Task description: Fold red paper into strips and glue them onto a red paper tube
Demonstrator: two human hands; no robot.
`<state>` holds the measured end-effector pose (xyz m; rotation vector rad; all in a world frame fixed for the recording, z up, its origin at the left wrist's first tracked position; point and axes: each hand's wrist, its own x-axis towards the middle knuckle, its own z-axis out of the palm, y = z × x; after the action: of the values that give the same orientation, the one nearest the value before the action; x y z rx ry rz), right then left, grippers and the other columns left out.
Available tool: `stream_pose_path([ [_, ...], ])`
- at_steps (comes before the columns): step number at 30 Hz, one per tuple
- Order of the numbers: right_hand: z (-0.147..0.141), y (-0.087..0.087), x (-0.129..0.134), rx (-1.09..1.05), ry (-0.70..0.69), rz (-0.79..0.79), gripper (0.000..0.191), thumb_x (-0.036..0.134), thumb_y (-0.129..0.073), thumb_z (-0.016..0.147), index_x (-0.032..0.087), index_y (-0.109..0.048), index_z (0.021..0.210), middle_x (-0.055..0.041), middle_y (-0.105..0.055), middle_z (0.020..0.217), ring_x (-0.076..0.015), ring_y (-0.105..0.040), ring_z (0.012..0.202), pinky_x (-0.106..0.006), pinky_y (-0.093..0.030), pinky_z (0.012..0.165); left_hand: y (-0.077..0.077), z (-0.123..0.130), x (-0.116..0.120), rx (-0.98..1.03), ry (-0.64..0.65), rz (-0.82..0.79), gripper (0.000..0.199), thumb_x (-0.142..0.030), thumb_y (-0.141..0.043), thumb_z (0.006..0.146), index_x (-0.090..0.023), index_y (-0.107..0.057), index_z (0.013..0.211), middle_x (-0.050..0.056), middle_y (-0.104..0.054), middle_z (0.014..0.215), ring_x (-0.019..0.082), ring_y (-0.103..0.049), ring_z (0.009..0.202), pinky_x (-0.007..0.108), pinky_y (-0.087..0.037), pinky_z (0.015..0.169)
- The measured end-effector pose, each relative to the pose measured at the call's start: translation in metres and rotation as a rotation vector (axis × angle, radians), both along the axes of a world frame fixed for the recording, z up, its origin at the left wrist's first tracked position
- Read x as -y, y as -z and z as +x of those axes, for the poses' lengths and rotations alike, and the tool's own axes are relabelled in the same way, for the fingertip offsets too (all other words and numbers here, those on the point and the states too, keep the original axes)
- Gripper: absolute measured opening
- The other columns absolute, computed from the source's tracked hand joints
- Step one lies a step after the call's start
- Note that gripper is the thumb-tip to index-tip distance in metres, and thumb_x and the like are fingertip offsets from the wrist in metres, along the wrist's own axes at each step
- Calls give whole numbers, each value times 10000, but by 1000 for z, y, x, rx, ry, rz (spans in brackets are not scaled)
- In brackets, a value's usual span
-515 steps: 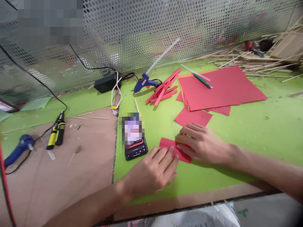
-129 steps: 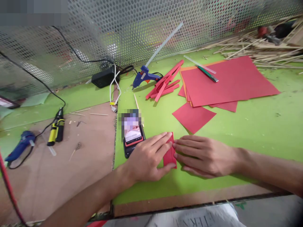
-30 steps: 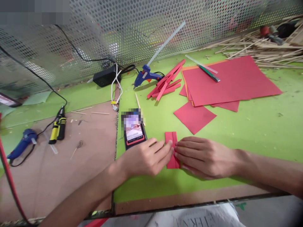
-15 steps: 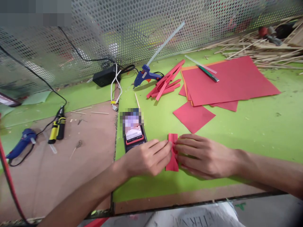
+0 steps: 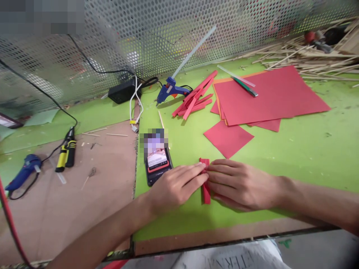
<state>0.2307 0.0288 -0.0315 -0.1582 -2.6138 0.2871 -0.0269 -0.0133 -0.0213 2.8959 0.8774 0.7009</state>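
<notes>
A narrow folded red paper strip (image 5: 206,193) lies upright in view on the green table top, between my two hands. My left hand (image 5: 176,185) presses its fingertips on the strip's left side and upper part, fingers together. From the right, my right hand (image 5: 242,184) holds the strip's other edge with its fingertips. Just left of my left hand is a phone (image 5: 157,158) with a lit, partly blurred screen. A red paper square (image 5: 228,138) rests above my right hand.
Behind are a blue glue gun (image 5: 169,90), folded red strips (image 5: 196,98) and red sheets (image 5: 269,97) bearing a green cutter (image 5: 244,86). Thin wooden sticks (image 5: 291,56) lie back right. Another glue gun (image 5: 24,172) and yellow-black pliers (image 5: 66,153) are left.
The red paper between my hands has become narrower, its left part folded over to the right. My left fingers have moved slightly right, onto it.
</notes>
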Motion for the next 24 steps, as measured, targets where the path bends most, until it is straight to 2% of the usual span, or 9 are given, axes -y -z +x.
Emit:
stream_pose_path([
  [5, -1, 1, 1, 38, 19, -16, 233, 223, -546, 1058, 83, -716, 1135, -158, -746, 1087, -291, -713, 1104, -464, -601, 1000, 2, 5, 3, 97, -51, -87, 196, -80, -623, 1017, -100, -679, 1204, 157, -774, 1243, 231, -737, 1235, 338, -624, 1066],
  [9, 0, 2, 2, 55, 21, -6, 231, 225, -554, 1056, 82, -711, 1147, -160, -740, 1111, -293, -708, 1125, -466, -600, 1012, 2, 8, 4, 109, -63, -117, 155, -94, -641, 1013, -108, -691, 1158, 156, -775, 1221, 240, -743, 1212, 369, -620, 1078],
  [17, 2, 2, 3, 62, 68, 50, 271, 274, -537, 1061, 90, -708, 1163, -185, -726, 1195, -340, -687, 1209, -507, -591, 1050, 7, 10, 6, 111, -108, -97, 140, -130, -692, 981, -111, -710, 1118, 166, -755, 1252, 261, -740, 1197, 391, -609, 1092],
  [24, 3, 2, 3, 23, 64, 94, 263, 270, -576, 1053, 71, -705, 1167, -195, -754, 1179, -323, -718, 1189, -495, -604, 1026, 5, 8, 5, 72, -82, -108, 181, -222, -703, 976, -87, -716, 1095, 230, -717, 1325, 312, -707, 1272, 431, -590, 1123],
])
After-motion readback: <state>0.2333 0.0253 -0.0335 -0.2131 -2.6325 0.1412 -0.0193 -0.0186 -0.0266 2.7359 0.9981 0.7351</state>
